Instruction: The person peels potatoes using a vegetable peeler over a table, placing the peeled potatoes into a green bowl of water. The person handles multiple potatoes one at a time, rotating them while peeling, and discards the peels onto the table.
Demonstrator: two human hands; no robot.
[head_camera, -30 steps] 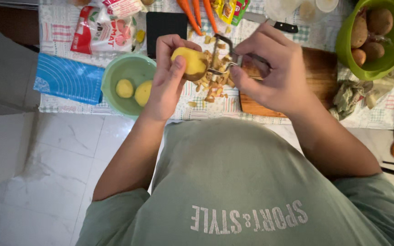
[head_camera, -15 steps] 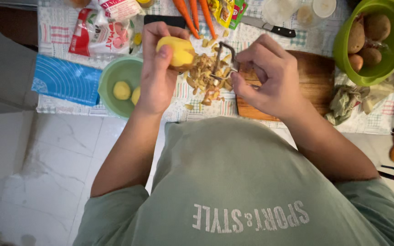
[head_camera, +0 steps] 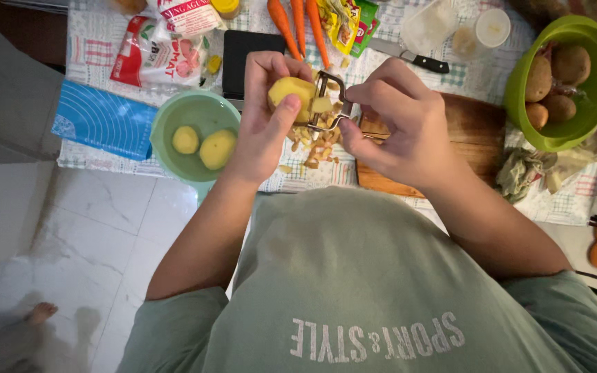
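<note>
Lately moved: the potato point(head_camera: 291, 93), which half a second ago was lifted up and away to the left of the peeler, now sits back against the blade, so a fresh stroke over the remaining skin appears to be in hand. Wooden cutting board point(head_camera: 478, 131): under and behind the right hand, on the checked tablecloth point(head_camera: 105, 148). Large green bowl point(head_camera: 561, 138): far right, holding unpeeled brown potatoes. Pale green bowl point(head_camera: 174, 114): left of the hands, with two peeled yellow potatoes in it. Right hand point(head_camera: 402, 128): fingers curled closed round the handle of the metal peeler point(head_camera: 326, 103), thumb pressed beneath. Left hand point(head_camera: 264, 121): closed about the potato, thumb along its near side, fingers wrapped over the far side. Potato: mostly yellow and bare, held above the table between the two bowls. Peelings point(head_camera: 316, 148): small loose heap directly under the hands, on the cloth beside the board's left edge.
</note>
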